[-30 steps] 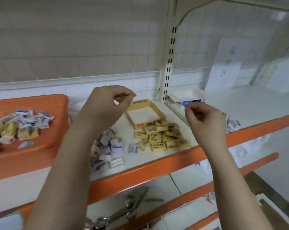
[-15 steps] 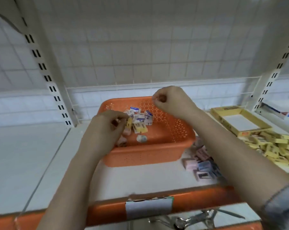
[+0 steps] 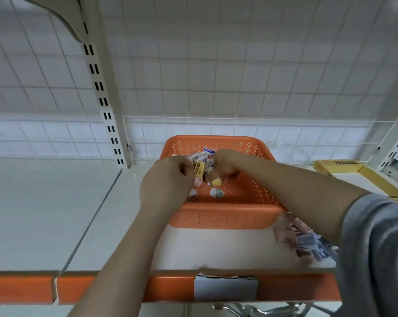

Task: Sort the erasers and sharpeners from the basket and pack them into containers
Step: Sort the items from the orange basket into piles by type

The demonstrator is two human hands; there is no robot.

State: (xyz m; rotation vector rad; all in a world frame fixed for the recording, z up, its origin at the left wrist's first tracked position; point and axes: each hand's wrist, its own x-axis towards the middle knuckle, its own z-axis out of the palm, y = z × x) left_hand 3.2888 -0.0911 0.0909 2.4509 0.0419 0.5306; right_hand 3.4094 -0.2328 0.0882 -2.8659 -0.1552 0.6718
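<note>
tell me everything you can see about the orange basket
The orange basket is a shallow, rounded-rectangle tray that looks like moulded plastic, its walls and floor pierced with rows of small holes. It sits upright on the white shelf, close to the wire grid at the back. A small heap of wrapped erasers and sharpeners lies toward its back left. Both hands reach inside: the left hand over the near left rim, the right hand among the pieces.

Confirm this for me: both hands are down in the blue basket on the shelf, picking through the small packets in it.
One thing is wrong: the basket is orange, not blue, as the head view shows. The rest stands: the left hand and the right hand are both down in it on the shelf, among the small packets.
</note>
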